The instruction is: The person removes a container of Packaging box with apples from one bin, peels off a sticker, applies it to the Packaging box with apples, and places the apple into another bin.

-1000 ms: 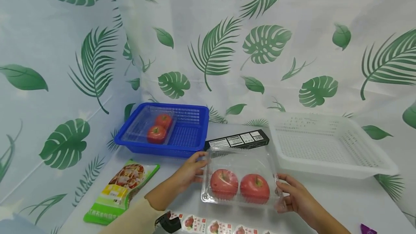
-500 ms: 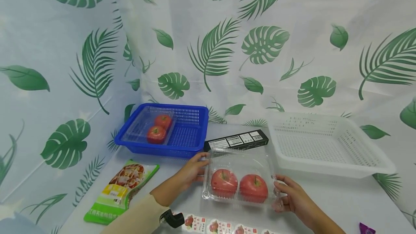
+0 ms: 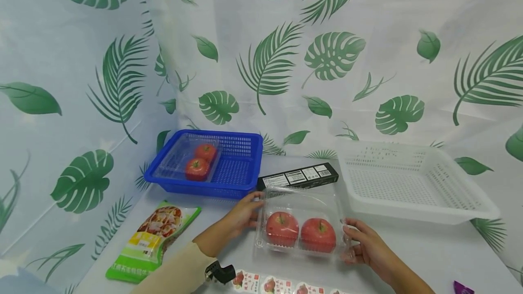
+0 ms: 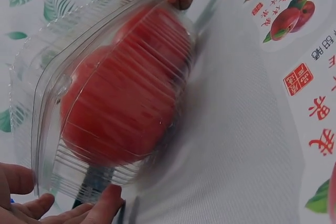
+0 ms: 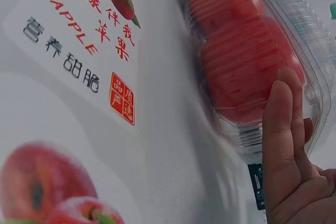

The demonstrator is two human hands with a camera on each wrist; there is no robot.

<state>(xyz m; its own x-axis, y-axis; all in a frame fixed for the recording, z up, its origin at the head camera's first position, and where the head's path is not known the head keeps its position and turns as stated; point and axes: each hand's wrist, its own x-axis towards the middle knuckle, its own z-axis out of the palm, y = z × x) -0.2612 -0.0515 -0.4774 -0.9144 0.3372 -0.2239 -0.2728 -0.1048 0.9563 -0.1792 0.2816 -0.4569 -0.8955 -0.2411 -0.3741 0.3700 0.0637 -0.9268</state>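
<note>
Two red apples (image 3: 318,235) sit side by side in a lidded clear plastic fruit box (image 3: 304,199). My left hand (image 3: 245,214) grips the box's left side; in the left wrist view its fingertips (image 4: 107,205) lie along the edge. The right hand (image 3: 365,244) holds the opposite side, and in the right wrist view its fingers (image 5: 281,119) lie against the clear wall. The box is low over the white table; whether its base touches cannot be told. In front of it runs a strip of apple-printed stickers (image 3: 275,284).
Back left stands a blue basket (image 3: 241,188) holding another clear box with two apples (image 3: 197,169). A black carton (image 3: 300,176) lies behind the held box. A white basket (image 3: 412,212) is at right, a green food bag (image 3: 139,257) at left, a purple wrapper (image 3: 462,288) front right.
The right side of the fruit box and my right hand have shifted slightly left. Both hands keep their hold; the left forearm has moved a little to the right.
</note>
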